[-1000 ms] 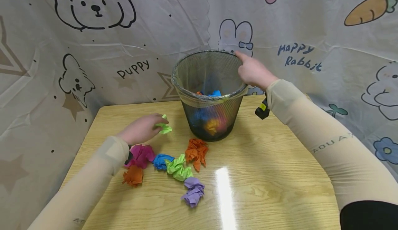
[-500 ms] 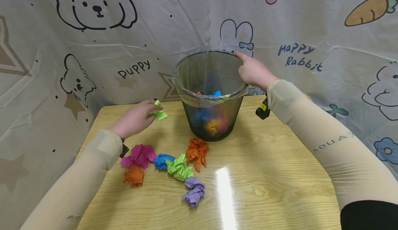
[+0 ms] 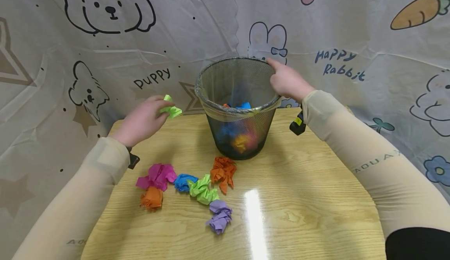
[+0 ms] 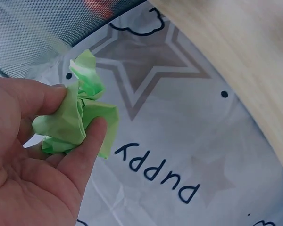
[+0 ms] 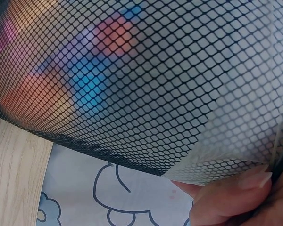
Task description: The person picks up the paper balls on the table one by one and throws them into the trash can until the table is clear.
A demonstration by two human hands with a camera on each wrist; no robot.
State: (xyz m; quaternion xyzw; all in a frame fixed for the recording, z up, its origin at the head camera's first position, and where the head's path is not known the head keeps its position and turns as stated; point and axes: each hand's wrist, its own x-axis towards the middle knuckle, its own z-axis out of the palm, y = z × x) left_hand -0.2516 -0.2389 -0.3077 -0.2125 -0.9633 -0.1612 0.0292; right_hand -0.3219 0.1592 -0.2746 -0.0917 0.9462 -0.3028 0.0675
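A crumpled light-green paper ball [image 3: 173, 111] is pinched between the thumb and fingers of my left hand [image 3: 140, 120], raised over the table left of the wastebasket. The left wrist view shows the paper [image 4: 68, 120] close up. My right hand [image 3: 289, 81] grips the right side of the rim of the black mesh wastebasket [image 3: 215, 106], one finger lying along the rim. The basket stands upright with a clear liner folded over its edge. Through the mesh [image 5: 179, 94] in the right wrist view, blurred blue, orange and pink paper shows inside.
On the table [image 3: 299, 197] lie crumpled papers: magenta [image 3: 158, 177], orange [image 3: 152, 198], blue [image 3: 185, 182], green [image 3: 203, 189], purple [image 3: 219, 217], and another orange paper [image 3: 223, 173] just before the basket. A printed curtain [image 3: 197, 25] hangs behind the table.
My left hand has lifted up and to the left with the green paper, away from the magenta paper. The right hand and the wastebasket have kept their places.
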